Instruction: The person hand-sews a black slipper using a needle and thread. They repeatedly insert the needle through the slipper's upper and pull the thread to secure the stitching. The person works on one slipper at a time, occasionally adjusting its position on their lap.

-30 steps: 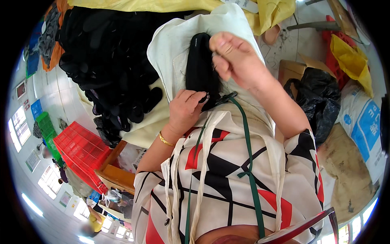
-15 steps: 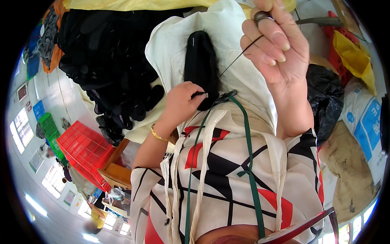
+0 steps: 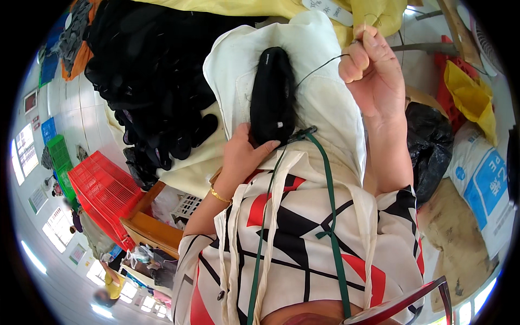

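a white cloth (image 3: 319, 108) covers the person's lap, and on it, a little above the middle of the view, lies a black fuzzy-edged slipper (image 3: 273, 95), its long side pointing away from the body. to the left a pile of black slippers (image 3: 146, 76) rests on pale cloth, with a red crate (image 3: 100, 189) and a green crate (image 3: 60, 165) farther out over a tiled floor (image 3: 81, 111); on the right are a black plastic bag (image 3: 428, 151), a yellow sack (image 3: 470, 97) and a white-and-blue sack (image 3: 487, 187). the left hand (image 3: 246, 154) grasps the slipper's near end, thumb apart from the fingers and laid along the edge; some fingers are hidden. the right hand (image 3: 374, 67) has a closed grip on a dark thread (image 3: 324, 64) that runs slightly bowed from the slipper's right edge, thumb and forefinger pinched together. the right forearm is raised, palm side showing and fingers curled; the left forearm reaches in low, its wrist near the lap.
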Action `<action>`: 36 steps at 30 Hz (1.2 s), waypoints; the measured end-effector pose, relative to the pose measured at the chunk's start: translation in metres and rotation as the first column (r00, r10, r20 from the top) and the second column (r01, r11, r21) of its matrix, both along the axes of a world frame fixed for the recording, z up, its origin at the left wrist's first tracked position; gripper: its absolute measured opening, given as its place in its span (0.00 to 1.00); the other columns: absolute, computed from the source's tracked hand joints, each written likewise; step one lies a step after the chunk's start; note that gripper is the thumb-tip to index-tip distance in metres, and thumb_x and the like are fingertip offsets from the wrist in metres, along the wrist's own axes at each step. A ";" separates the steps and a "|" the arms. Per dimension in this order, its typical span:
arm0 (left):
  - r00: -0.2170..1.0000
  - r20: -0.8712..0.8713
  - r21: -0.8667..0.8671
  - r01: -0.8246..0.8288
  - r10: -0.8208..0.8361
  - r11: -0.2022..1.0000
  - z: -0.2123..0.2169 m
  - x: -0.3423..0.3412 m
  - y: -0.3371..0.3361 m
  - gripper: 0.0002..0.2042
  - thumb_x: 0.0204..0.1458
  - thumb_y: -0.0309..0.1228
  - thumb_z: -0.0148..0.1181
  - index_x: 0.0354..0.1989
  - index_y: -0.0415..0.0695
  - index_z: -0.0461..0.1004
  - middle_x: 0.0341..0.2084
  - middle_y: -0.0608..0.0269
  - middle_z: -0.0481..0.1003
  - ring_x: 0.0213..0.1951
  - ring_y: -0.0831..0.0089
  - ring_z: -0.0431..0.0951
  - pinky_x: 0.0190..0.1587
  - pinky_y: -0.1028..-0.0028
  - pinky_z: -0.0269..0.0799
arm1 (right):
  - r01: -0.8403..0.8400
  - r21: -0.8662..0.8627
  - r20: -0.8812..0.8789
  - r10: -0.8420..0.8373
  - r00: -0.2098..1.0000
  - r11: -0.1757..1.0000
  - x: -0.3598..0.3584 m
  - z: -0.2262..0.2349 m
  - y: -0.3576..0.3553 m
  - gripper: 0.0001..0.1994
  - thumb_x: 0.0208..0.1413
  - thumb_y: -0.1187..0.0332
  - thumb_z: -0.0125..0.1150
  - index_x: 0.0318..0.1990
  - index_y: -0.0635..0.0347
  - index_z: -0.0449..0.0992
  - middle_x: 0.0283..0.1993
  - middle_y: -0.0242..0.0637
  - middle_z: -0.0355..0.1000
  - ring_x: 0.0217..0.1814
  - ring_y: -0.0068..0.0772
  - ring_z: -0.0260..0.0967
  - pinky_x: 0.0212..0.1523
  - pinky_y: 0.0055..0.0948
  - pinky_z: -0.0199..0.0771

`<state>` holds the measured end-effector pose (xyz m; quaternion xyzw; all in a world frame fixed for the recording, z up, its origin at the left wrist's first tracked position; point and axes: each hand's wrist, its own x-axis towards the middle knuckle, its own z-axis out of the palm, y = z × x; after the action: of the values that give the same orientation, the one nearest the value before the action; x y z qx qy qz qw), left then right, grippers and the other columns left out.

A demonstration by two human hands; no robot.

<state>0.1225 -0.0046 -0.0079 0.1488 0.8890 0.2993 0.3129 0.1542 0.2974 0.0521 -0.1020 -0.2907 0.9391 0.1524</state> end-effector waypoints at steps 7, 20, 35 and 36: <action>0.965 0.107 0.372 -0.262 0.239 0.890 -0.005 -0.050 -0.020 0.15 0.42 0.26 0.67 0.36 0.40 0.67 0.26 0.68 0.69 0.29 0.79 0.68 0.32 0.75 0.68 | 0.076 0.029 -0.037 -0.075 0.996 0.997 0.004 0.020 0.004 0.07 0.67 0.69 0.50 0.45 0.61 0.71 0.21 0.26 0.58 0.24 0.23 0.56 0.48 0.41 0.79; 0.758 -0.652 0.209 0.175 0.003 0.962 0.013 -0.161 0.009 0.11 0.56 0.36 0.62 0.41 0.41 0.77 0.30 0.55 0.75 0.34 0.60 0.75 0.41 0.71 0.72 | 0.093 0.120 0.228 -0.119 0.966 0.988 0.006 -0.010 -0.003 0.04 0.67 0.70 0.51 0.47 0.52 0.70 0.22 0.22 0.55 0.22 0.18 0.53 0.40 0.32 0.78; 0.987 -0.162 0.426 0.057 0.015 0.903 0.008 -0.120 -0.009 0.07 0.52 0.26 0.66 0.35 0.41 0.73 0.29 0.64 0.74 0.30 0.74 0.72 0.31 0.75 0.68 | -0.064 0.995 0.080 0.234 0.969 -0.076 -0.101 -0.036 -0.092 0.19 0.49 0.75 0.68 0.50 0.60 0.73 0.45 0.43 0.72 0.46 0.47 0.71 0.48 0.34 0.74; 0.975 -0.224 0.416 0.090 0.006 0.905 0.011 -0.119 -0.007 0.07 0.51 0.27 0.66 0.35 0.41 0.73 0.30 0.61 0.74 0.32 0.67 0.73 0.32 0.71 0.69 | -0.049 0.994 0.077 0.292 0.953 -0.101 -0.105 -0.038 -0.095 0.19 0.48 0.75 0.69 0.49 0.60 0.74 0.44 0.44 0.72 0.45 0.48 0.71 0.46 0.35 0.74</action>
<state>0.0035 -0.0119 0.0031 0.2644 0.8286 0.4597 0.1795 0.0493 0.2024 0.0140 0.1587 -0.8801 0.4404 0.0798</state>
